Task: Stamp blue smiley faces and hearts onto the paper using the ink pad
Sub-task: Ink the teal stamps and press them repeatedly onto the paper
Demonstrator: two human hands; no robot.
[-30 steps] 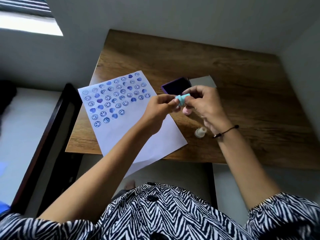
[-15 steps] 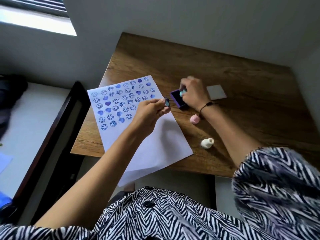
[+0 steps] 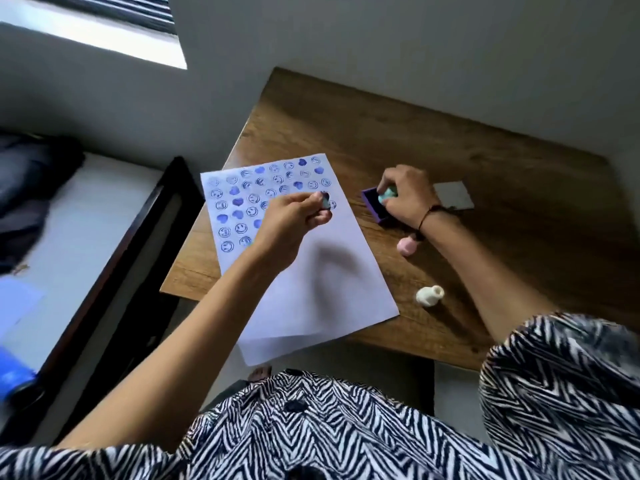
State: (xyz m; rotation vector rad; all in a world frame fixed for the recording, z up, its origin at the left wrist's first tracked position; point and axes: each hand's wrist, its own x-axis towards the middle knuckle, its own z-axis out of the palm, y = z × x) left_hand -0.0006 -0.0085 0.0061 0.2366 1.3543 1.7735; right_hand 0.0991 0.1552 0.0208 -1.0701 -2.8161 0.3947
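White paper [image 3: 311, 271] lies on the wooden table [image 3: 450, 161], its upper part filled with rows of blue smiley faces and hearts. My left hand [image 3: 294, 220] hovers over the printed rows and pinches a small teal stamp [image 3: 325, 201] between its fingertips. My right hand [image 3: 405, 195] grips a second teal stamp [image 3: 386, 195] and presses it down into the purple ink pad [image 3: 375, 209] just right of the paper.
A pink stamp [image 3: 406, 245] and a white stamp [image 3: 429, 295] lie on the table right of the paper. The ink pad's grey lid [image 3: 453, 195] sits behind my right wrist. A dark bed frame [image 3: 138, 237] runs along the table's left side.
The two hands came apart from the middle. My left hand carried one stamp left over the printed rows; my right hand took the other to the ink pad.
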